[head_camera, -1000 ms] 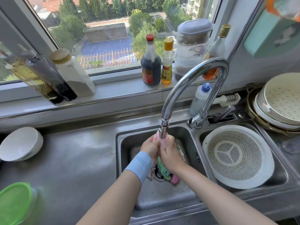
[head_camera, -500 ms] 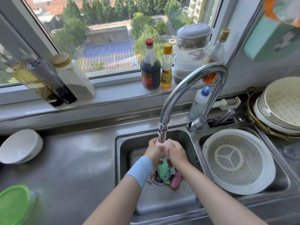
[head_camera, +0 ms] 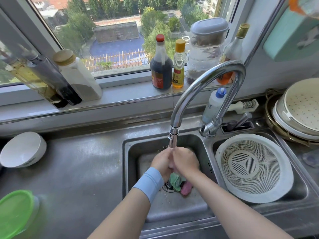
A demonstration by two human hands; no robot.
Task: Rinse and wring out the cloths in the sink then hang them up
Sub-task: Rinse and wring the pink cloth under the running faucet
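Observation:
Both my hands are pressed together right under the spout of the chrome tap [head_camera: 203, 87], over the left basin of the steel sink [head_camera: 131, 166]. My left hand [head_camera: 161, 163], with a light blue wristband, and my right hand [head_camera: 186, 161] grip a pale pink cloth [head_camera: 171, 163] between them; only a sliver of it shows. Below my hands a green cloth [head_camera: 175, 181] and a darker pink cloth [head_camera: 186, 188] lie crumpled beside the drain.
A white colander [head_camera: 253, 168] fills the right basin. Stacked strainers [head_camera: 296, 114] stand at the far right. Bottles and jars line the window sill; a dish soap bottle [head_camera: 213, 104] stands behind the tap. A white bowl [head_camera: 22, 150] and a green-lidded container [head_camera: 15, 213] sit on the left counter.
My hands have closed tighter together around the pale pink cloth under the spout, so less of it shows. The cloths in the basin have not moved.

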